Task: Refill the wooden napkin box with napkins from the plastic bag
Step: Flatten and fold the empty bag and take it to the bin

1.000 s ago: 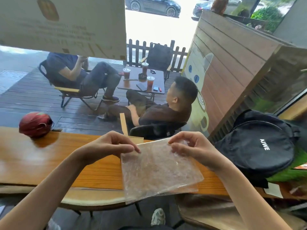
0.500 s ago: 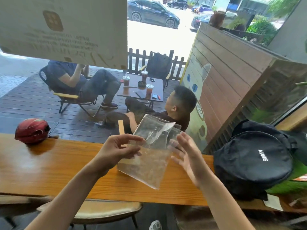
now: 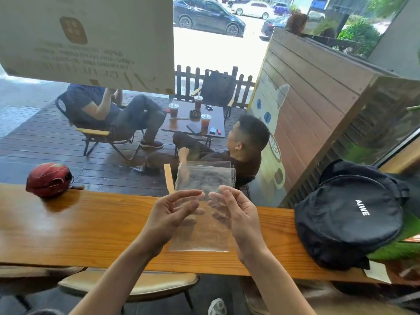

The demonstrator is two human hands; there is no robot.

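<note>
- The plastic bag [image 3: 204, 201], clear and looking empty, is held upright above the wooden counter [image 3: 79, 228], its top edge raised against the window.
- The left hand [image 3: 172, 214] pinches the bag's left edge between thumb and curled fingers.
- The right hand [image 3: 234, 212] grips the bag's right side, fingers bent behind the film.
- A thin wooden piece [image 3: 168, 178] stands just left of the bag.
- Along the counter, a red helmet [image 3: 48, 179] sits far left of the bag and a black backpack [image 3: 350, 214] to its right.
</note>
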